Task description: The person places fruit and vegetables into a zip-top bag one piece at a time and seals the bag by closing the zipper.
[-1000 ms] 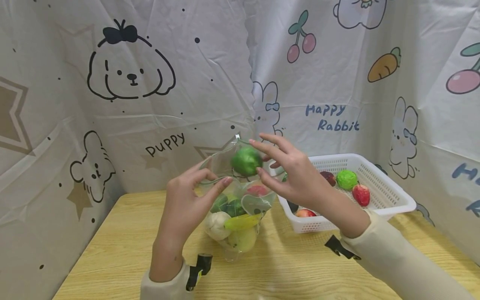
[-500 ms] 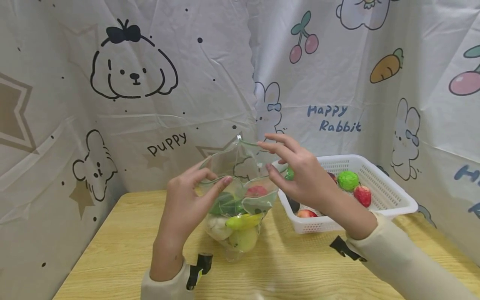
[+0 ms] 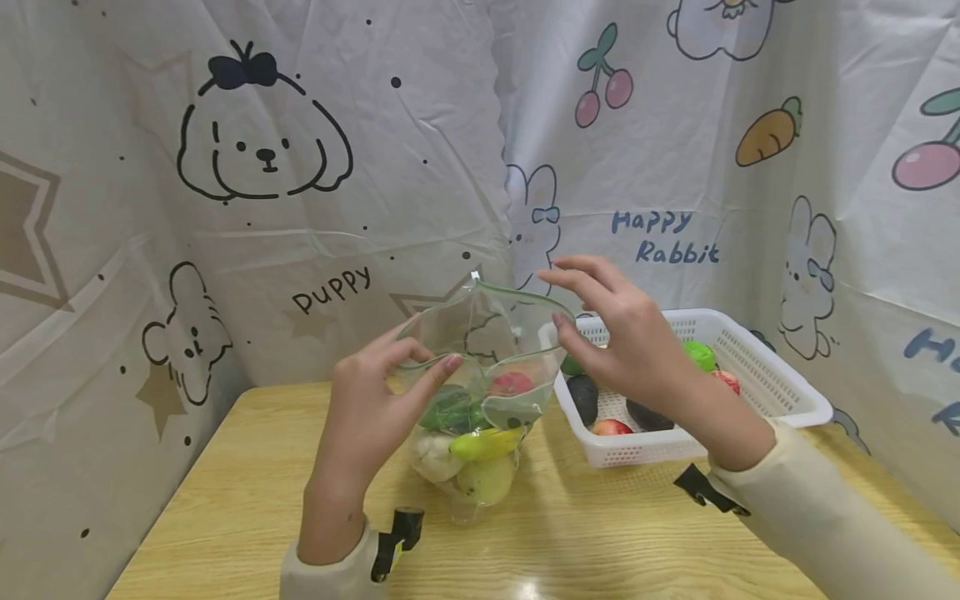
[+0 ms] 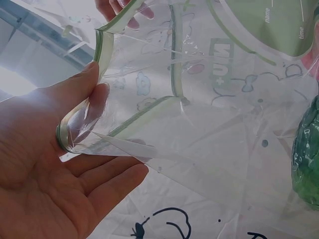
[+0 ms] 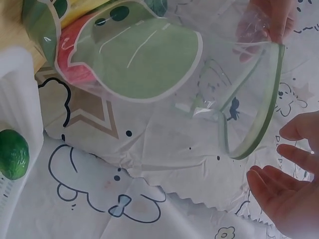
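Note:
A clear zip bag (image 3: 517, 333) with a green-edged mouth stands upright on the table, its mouth spread. Inside are a yellow banana (image 3: 487, 444), a white round vegetable (image 3: 435, 454), a pale yellow fruit (image 3: 487, 481), and green produce (image 3: 453, 408); something red shows behind the bag's printed label. My left hand (image 3: 378, 408) pinches the left side of the mouth between thumb and fingers, as the left wrist view (image 4: 75, 134) also shows. My right hand (image 3: 618, 333) holds nothing, its fingers spread beside the bag's right rim; in the right wrist view a gap separates them.
A white plastic basket (image 3: 795, 408) stands right of the bag, partly behind my right forearm. It holds dark oval pieces (image 3: 582, 398), a red-yellow fruit (image 3: 611, 427), a bright green ball-like piece (image 3: 699, 356) and a green one (image 5: 14, 154). A printed white curtain (image 3: 420, 167) encloses the table.
My right hand has let go of a green pepper at the bag's mouth and moved right, away from it. My left hand keeps its pinch in the same place.

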Available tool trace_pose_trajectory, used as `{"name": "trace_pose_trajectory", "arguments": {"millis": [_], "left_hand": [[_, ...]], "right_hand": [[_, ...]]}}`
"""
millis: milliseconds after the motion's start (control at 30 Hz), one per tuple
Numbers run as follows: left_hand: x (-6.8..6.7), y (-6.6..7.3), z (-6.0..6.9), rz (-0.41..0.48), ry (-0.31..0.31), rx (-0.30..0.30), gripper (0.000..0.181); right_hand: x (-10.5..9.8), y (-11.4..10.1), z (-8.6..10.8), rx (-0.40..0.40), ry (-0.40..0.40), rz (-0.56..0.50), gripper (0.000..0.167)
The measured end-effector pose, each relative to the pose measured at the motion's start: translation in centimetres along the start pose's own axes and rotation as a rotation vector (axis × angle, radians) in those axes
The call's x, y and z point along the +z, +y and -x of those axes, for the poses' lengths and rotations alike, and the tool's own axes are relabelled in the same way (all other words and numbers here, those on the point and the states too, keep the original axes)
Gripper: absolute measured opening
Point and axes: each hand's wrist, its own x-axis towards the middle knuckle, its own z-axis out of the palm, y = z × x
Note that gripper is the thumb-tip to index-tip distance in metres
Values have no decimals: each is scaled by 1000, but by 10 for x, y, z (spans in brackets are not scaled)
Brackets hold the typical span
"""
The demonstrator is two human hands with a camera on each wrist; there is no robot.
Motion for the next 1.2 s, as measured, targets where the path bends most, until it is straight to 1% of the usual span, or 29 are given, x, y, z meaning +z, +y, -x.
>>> {"name": "trace_pose_trajectory", "arguments": {"millis": [167, 400, 533, 667, 833, 1033, 1100, 1200], "left_hand": [[0, 0, 0, -4, -1, -5, 24], [0, -1, 0, -7, -2, -1, 24], [0, -1, 0, -10, -5, -3, 24], [0, -1, 0, -1, 0, 2, 24], [1, -1, 0, 6, -3, 3, 24], [1, -1, 0, 3, 0, 9, 23], [1, -1, 0, 3, 2, 10, 23], [1, -2, 0, 4, 3, 12, 23]], "right_hand": [[-4, 6, 1, 24, 9, 22, 44], [-14, 21, 3, 61, 30, 52, 41], [-16, 36, 6, 106, 15, 75, 38], [-14, 53, 15, 189, -28, 100, 36], [-9, 73, 30, 306, -106, 107, 32], [4, 97, 54, 406, -243, 110, 29], [10, 104, 63, 410, -305, 118, 28], [19, 112, 74, 391, -457, 89, 26]]}}
